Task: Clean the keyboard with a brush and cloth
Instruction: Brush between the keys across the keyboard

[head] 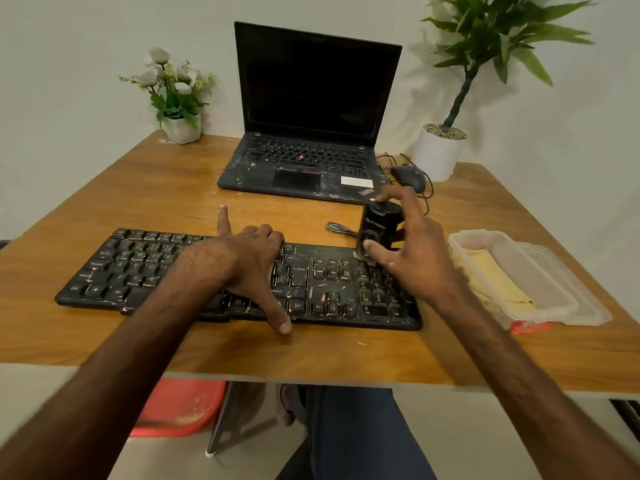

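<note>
Keyboard [332, 289] under left hand [249, 261], right fingers [410, 202] gripping black brush [375, 225]

One wide-angle head camera looks forward and down, close over the keyboard [138, 268], apparently from a seat.

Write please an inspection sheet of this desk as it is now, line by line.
Surface: wooden table, scuffed, pale specks.
Job's things: black keyboard, dusty; yellow cloth in clear container; black cylindrical tool at numpad corner.
Clutter: open laptop, screen dark; mouse; flower pot; leafy plant.
Grippers: left hand rests across keyboard, index and thumb straight; right hand grips the tool.
Cables: mouse cable; coiled cable behind keyboard.
Surroundings: pale wall; red stool under table.
</note>
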The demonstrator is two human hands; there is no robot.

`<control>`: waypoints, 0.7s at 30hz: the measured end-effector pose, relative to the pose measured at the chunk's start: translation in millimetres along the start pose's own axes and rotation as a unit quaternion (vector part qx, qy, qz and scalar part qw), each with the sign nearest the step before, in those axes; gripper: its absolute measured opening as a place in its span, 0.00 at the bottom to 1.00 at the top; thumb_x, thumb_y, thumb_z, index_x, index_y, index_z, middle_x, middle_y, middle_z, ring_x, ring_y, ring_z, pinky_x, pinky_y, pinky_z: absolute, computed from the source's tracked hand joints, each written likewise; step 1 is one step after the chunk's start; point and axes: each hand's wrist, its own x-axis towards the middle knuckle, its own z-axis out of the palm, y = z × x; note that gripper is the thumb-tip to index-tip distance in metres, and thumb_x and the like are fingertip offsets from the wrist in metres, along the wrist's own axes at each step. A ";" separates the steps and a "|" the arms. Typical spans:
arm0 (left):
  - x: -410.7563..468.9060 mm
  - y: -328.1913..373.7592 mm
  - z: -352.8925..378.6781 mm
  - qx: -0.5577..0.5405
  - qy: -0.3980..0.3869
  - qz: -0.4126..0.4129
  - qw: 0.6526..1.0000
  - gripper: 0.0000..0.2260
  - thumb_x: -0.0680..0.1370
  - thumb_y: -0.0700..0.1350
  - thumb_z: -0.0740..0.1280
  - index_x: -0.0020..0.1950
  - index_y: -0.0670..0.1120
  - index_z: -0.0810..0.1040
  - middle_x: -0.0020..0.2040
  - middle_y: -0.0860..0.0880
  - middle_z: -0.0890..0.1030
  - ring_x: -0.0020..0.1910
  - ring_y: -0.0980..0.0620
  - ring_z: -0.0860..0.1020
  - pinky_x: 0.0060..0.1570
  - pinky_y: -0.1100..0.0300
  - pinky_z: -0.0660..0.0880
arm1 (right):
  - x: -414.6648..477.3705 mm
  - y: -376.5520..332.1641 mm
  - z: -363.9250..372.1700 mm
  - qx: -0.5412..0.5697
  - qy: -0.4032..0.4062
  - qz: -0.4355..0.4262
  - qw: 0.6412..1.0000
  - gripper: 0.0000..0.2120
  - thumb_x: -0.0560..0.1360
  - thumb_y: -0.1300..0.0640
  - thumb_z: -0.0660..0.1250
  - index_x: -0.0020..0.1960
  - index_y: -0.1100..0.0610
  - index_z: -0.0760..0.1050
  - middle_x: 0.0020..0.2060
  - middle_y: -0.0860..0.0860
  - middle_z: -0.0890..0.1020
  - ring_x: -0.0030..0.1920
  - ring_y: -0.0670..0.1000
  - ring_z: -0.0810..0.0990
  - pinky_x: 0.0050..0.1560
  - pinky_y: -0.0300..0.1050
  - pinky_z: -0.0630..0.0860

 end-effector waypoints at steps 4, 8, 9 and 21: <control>-0.9 2.3 -0.9 0.009 0.000 -0.002 1.000 0.68 0.52 0.78 0.69 0.81 0.45 0.48 0.81 0.47 0.56 0.80 0.46 0.53 0.70 0.28 0.31 | 1.5 -20.1 29.0 0.038 -0.014 -0.033 0.999 0.30 0.72 0.61 0.75 0.67 0.46 0.64 0.62 0.53 0.77 0.52 0.50 0.81 0.38 0.34 0.82; -1.6 3.6 0.1 0.013 0.009 -0.009 1.000 0.65 0.56 0.77 0.71 0.81 0.45 0.49 0.80 0.47 0.58 0.80 0.46 0.54 0.70 0.28 0.33 | 12.8 -42.8 62.1 0.075 -0.039 -0.077 0.993 0.29 0.72 0.62 0.75 0.67 0.49 0.64 0.59 0.50 0.77 0.49 0.44 0.78 0.38 0.27 0.77; -1.7 3.5 0.3 0.012 0.009 -0.009 1.000 0.65 0.56 0.77 0.71 0.81 0.44 0.48 0.80 0.47 0.57 0.80 0.46 0.54 0.70 0.28 0.32 | 15.8 -44.5 65.7 0.081 -0.044 -0.081 0.992 0.29 0.72 0.62 0.75 0.67 0.49 0.64 0.58 0.49 0.77 0.49 0.43 0.78 0.38 0.26 0.76; -1.7 0.4 1.7 -0.006 0.016 -0.007 1.000 0.64 0.57 0.76 0.72 0.82 0.46 0.48 0.81 0.48 0.56 0.80 0.46 0.53 0.68 0.27 0.29 | 10.5 -20.7 37.1 0.030 -0.047 -0.079 0.995 0.29 0.73 0.60 0.75 0.67 0.47 0.64 0.58 0.48 0.76 0.51 0.44 0.79 0.40 0.32 0.81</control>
